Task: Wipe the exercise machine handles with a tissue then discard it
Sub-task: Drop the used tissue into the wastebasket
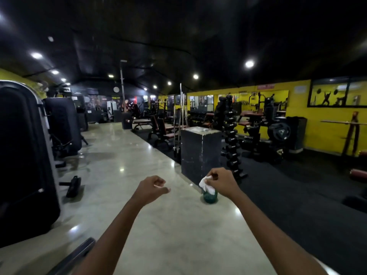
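Your right hand pinches the white tissue low in the middle of the frame, above a small green bin on the floor. Your left hand is loosely curled and holds nothing. The tissue is soft, light and tears easily, so hold it by the bunched part.

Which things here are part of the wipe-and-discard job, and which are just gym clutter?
Job:
- white tissue, pinched in the right hand
- small green bin on the floor, below the tissue
- left hand, loosely curled, holding nothing
- black machine at left, handles not visible

Lying about:
- black box
- dumbbell rack
- benches
- weight plate
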Demonstrator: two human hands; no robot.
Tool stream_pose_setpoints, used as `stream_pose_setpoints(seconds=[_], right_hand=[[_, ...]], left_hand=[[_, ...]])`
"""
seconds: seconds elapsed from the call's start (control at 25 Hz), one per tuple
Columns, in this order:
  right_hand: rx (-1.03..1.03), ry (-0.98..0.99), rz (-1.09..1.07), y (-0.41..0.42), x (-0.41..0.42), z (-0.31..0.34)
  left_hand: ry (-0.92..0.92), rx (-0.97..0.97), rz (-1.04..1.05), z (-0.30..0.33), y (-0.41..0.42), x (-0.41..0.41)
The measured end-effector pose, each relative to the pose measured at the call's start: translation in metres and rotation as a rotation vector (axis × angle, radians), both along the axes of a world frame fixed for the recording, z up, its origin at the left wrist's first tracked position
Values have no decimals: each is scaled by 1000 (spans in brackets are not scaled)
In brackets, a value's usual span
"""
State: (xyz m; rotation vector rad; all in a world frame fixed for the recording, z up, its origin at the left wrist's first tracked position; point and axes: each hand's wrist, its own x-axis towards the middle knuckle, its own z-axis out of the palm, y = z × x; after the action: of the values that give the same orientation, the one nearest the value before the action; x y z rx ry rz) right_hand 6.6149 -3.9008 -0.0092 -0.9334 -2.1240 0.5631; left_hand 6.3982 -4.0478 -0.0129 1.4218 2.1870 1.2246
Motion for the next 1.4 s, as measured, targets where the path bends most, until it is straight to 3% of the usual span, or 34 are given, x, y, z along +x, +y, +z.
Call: stream_pose_setpoints(seconds=[0.4, 0.92, 1.4], right_hand=[[-23, -64, 20, 253, -70, 7], [-52, -47, -78, 557, -222, -2], [-114, -76, -95, 834, -324, -32]], left_hand=[[-44, 2, -8, -12, 258, -46], [21, 8, -46, -11, 569, -223], [58, -23, -76, -56, 849, -327]])
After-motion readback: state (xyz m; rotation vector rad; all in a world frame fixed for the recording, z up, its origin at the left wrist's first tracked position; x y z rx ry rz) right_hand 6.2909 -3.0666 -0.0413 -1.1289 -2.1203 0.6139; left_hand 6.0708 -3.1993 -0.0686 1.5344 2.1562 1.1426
